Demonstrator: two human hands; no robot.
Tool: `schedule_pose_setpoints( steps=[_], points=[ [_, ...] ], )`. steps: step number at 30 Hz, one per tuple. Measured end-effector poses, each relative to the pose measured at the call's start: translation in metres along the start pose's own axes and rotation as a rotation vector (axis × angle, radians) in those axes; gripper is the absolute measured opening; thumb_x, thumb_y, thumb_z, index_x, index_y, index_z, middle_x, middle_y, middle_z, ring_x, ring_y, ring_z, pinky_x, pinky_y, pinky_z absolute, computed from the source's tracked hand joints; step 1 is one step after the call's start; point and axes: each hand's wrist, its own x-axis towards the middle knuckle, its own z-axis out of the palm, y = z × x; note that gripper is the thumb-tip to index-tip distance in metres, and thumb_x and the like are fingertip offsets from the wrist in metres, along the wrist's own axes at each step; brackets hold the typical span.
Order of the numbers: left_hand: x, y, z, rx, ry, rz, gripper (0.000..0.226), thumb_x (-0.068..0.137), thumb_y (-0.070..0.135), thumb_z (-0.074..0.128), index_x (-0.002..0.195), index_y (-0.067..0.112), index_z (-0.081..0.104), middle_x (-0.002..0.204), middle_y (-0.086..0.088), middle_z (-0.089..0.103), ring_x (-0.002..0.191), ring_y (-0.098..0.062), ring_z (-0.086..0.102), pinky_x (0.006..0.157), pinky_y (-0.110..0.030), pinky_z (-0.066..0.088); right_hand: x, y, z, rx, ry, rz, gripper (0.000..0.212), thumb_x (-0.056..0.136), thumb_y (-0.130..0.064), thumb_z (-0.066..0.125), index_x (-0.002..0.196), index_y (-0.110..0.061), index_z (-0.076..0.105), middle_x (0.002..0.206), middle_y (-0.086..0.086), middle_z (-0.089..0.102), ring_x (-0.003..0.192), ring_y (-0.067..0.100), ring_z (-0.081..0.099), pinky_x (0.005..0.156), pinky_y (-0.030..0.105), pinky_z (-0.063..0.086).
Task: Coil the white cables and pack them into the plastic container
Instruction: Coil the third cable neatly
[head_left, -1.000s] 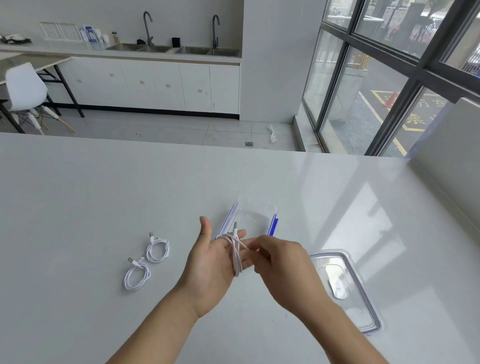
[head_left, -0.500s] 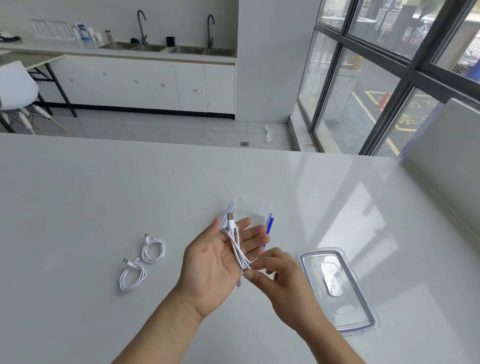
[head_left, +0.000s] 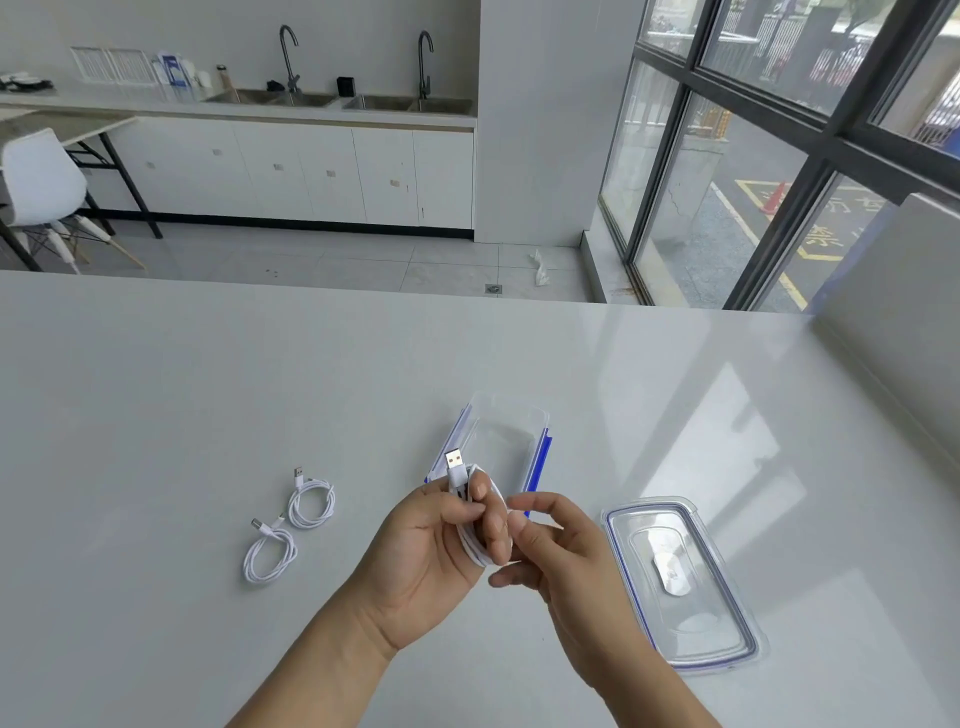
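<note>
My left hand (head_left: 439, 545) is closed around a coiled white cable (head_left: 475, 540), whose USB plug (head_left: 455, 464) sticks up above the fingers. My right hand (head_left: 558, 545) hovers just right of the coil with fingers loosely curled, fingertips at the cable's edge. Right behind both hands stands the clear plastic container (head_left: 506, 441) with blue clips, open and with nothing visible inside. Two more coiled white cables lie on the table to the left: one (head_left: 311, 501) farther back, one (head_left: 269, 553) nearer me.
The container's clear lid (head_left: 680, 582) lies flat on the white table (head_left: 156, 415) to the right of my hands. Beyond the table's far edge are a floor, a kitchen counter with sinks, a white chair, and large windows.
My left hand has gone from flat and open to closed around the cable coil. My right hand has shifted from pinching the coil's lower end to hovering beside it.
</note>
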Motion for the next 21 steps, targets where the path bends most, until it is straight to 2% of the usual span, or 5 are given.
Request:
schedule_pose_setpoints(
  steps=[3,8,12,18,21],
  points=[
    [0.0,-0.002,0.001,0.032,-0.037,-0.031,0.008,0.077,0.0,0.058,0.078,0.008,0.058,0.065,-0.015,0.061,0.057,-0.029,0.06,0.063,-0.035,0.049,0.001,-0.004,-0.001,-0.059,-0.07,-0.041,0.02,0.093,-0.026,0.066,0.106,-0.017,0.079,0.082,0.009,0.077,0.074,0.02,0.069,0.071,0.028,0.057],
    [-0.001,-0.003,0.005,0.029,-0.108,-0.086,0.006,0.08,0.001,0.061,0.084,0.005,0.062,0.077,-0.021,0.069,0.072,-0.034,0.069,0.076,-0.038,0.054,0.001,-0.01,0.0,-0.033,-0.071,-0.079,0.023,0.088,-0.026,0.072,0.104,-0.013,0.081,0.083,0.007,0.077,0.08,0.015,0.07,0.073,0.022,0.055],
    [0.002,0.001,0.014,0.112,-0.025,-0.105,0.017,0.084,-0.001,0.053,0.086,0.0,0.07,0.094,-0.028,0.074,0.087,-0.039,0.074,0.077,-0.041,0.061,0.004,-0.003,0.005,0.039,0.047,-0.098,0.029,0.074,-0.03,0.077,0.095,-0.012,0.083,0.069,0.0,0.07,0.068,0.013,0.063,0.068,0.019,0.052],
    [0.001,0.015,0.027,0.334,0.103,-0.137,0.022,0.085,-0.006,0.054,0.077,0.0,0.073,0.09,-0.031,0.074,0.079,-0.039,0.076,0.068,-0.037,0.061,0.004,0.005,0.012,0.146,0.067,-0.12,0.033,0.065,-0.023,0.078,0.093,-0.005,0.082,0.064,-0.002,0.061,0.063,0.012,0.054,0.061,0.02,0.048],
    [0.0,0.019,0.031,0.414,0.117,-0.149,0.02,0.083,-0.006,0.054,0.076,0.0,0.072,0.088,-0.029,0.074,0.078,-0.038,0.075,0.068,-0.036,0.059,0.003,0.008,0.013,0.182,0.053,-0.116,0.024,0.072,-0.017,0.079,0.091,-0.001,0.081,0.067,0.004,0.061,0.065,0.016,0.053,0.062,0.023,0.047]
  ],
)
